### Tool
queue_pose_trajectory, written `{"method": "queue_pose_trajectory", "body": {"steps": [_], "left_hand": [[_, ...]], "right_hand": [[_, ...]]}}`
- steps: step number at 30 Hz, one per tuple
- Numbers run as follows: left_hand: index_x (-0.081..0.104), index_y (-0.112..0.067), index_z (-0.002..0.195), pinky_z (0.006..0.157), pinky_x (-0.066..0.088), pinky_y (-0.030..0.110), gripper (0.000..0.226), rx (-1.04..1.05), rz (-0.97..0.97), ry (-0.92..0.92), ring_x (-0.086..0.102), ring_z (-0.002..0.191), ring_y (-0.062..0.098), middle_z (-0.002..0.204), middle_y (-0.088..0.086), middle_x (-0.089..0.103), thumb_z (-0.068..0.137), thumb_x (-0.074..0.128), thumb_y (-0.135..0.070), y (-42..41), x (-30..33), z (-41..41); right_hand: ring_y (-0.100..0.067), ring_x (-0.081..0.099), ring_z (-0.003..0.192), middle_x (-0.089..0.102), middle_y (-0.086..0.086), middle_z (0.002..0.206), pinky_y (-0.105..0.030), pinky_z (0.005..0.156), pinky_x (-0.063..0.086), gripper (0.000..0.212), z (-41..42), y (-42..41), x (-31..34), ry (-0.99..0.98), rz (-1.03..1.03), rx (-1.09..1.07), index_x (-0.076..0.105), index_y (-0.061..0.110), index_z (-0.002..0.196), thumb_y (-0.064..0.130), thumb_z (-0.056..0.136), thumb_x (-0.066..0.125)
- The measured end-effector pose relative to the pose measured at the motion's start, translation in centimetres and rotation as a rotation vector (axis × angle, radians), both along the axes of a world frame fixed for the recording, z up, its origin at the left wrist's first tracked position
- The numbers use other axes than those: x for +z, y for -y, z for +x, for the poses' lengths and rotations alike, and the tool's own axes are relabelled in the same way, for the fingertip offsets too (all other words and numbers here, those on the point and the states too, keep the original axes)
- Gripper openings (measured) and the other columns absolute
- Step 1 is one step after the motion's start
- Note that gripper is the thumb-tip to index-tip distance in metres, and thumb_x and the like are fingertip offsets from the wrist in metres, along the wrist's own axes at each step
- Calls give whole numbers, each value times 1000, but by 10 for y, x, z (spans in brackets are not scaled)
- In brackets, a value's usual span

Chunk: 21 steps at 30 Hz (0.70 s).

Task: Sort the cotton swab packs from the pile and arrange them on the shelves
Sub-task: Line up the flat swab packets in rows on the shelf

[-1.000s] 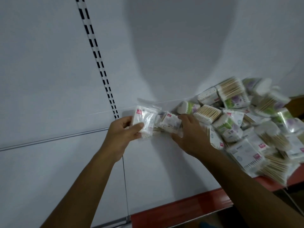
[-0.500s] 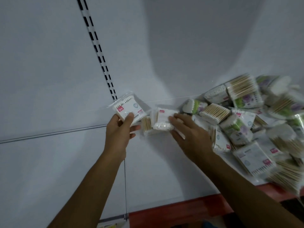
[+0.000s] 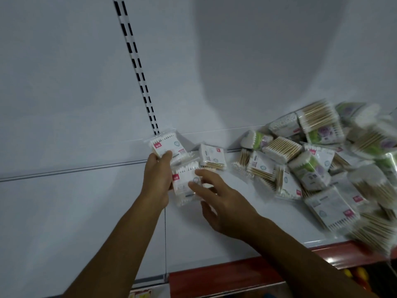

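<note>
Slotted upright strip (image 3: 137,67) running diagonally up the pale grey back panel (image 3: 64,82); large soft shadow (image 3: 268,61) falling across panel; yellow-orange objects (image 3: 356,274) showing below, bottom right, too blurred to identify

Both bare forearms rise from the bottom of the frame toward its centre. The left hand (image 3: 158,179) sits just left of centre, fingers curled upward, thumb tip raised at its top. The right hand (image 3: 223,206) lies right of centre, palm down, its fingers spread and reaching left, close beside the left hand.
</note>
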<state>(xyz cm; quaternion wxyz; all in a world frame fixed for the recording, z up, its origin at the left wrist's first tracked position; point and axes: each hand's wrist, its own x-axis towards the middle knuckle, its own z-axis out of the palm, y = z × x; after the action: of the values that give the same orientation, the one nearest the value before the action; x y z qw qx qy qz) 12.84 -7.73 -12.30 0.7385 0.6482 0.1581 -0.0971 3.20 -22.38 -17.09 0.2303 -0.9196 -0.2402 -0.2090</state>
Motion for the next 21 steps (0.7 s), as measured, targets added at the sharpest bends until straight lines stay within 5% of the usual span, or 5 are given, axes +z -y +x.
{"method": "queue_pose_trajectory", "body": {"steps": [3,6,11,16,21], "left_hand": [[57,-20,111,64,56,33,13,15,107,80,70,82,18,102,3,69,101,52,-27,-2,-6,-2],[58,-19,110,54,50,22,13,-13,195,122,69,76,11,99,-2,70,100,53,-26,-6,-13,-3],[60,-25,108,57,47,17,10,-42,267,136,67,72,-1,96,-12,68,99,54,-23,-21,-26,-5],[60,-22,106,50,47,13,9,-27,283,118,65,65,-6,93,-10,68,99,54,-22,-32,-34,-5],[60,-23,109,58,49,20,12,0,288,113,68,76,4,99,-7,70,99,54,-25,-43,-32,-3]], "right_hand": [[-22,58,113,41,-15,149,-24,70,54,56,3,1,4,6,111,8,42,13,138,15,83,54],[-23,56,116,47,-10,142,-37,81,58,45,23,14,0,-58,255,-332,50,12,130,28,88,53],[-37,43,131,32,-11,152,-49,101,46,65,68,27,-13,-394,87,-647,41,16,139,59,91,50],[-38,59,103,50,-14,132,-46,85,52,59,91,8,-15,-359,38,-687,44,10,131,51,90,52],[-35,53,118,47,-11,139,-49,95,48,49,74,-3,-7,-237,260,-557,59,12,117,37,76,63]]}}
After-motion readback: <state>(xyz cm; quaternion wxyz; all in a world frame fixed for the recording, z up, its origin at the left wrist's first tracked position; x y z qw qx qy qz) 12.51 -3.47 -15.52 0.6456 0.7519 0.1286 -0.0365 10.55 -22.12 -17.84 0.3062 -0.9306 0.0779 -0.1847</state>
